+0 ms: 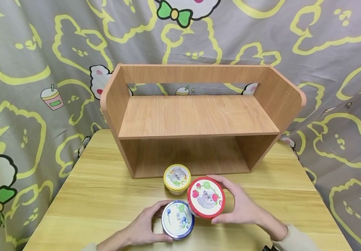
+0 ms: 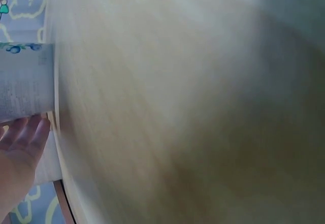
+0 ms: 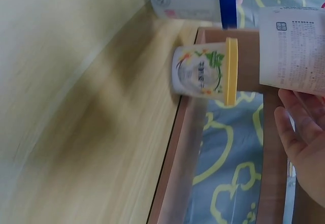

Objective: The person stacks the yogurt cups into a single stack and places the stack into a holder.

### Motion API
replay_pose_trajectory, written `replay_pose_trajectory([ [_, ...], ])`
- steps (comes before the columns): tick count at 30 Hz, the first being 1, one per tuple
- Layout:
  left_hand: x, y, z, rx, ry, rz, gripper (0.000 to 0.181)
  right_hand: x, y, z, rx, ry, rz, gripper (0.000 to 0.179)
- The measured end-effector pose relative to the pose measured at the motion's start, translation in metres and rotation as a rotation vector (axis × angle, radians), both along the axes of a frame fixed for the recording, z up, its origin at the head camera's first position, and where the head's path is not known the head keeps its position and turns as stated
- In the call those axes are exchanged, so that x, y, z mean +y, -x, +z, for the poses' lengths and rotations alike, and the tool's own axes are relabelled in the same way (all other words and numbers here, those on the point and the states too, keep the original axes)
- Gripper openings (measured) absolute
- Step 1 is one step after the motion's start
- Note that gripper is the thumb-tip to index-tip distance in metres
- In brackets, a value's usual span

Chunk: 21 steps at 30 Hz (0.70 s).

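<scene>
My right hand (image 1: 242, 205) grips a tub with a red-rimmed lid (image 1: 206, 197), strawberries printed on top. In the right wrist view this tub's white side (image 3: 292, 51) is well above the tabletop. With thumb and fingers on either side, my left hand (image 1: 147, 223) holds a tub with a blue-rimmed lid (image 1: 178, 219) and blueberry print. Its white wall (image 2: 25, 82) stands at the table surface in the left wrist view. A smaller tub with a yellow lid (image 1: 177, 177) stands upright behind these two, untouched by either hand.
A two-level wooden shelf (image 1: 199, 116) stands at the back of the wooden table (image 1: 98, 184), its lower front edge just behind the yellow-lidded tub. A patterned grey curtain (image 1: 73, 42) hangs behind and along both sides.
</scene>
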<state>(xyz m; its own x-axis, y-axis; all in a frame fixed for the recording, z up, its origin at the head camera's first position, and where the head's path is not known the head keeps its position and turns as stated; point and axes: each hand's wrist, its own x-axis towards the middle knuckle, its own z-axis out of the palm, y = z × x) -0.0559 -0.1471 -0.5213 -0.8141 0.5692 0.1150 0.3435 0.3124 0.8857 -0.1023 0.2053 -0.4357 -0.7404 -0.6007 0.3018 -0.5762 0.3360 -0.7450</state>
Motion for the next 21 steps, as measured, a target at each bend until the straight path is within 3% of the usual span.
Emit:
replay_pose_trajectory([
  [10,-0.001,0.000,-0.001,0.017,0.003,-0.004,0.093,-0.022,-0.008,-0.005,-0.027,0.004,0.076,0.108],
  [21,0.000,-0.001,0.000,0.014,0.022,0.008,0.093,-0.040,-0.010,-0.010,-0.001,0.025,0.153,0.107],
])
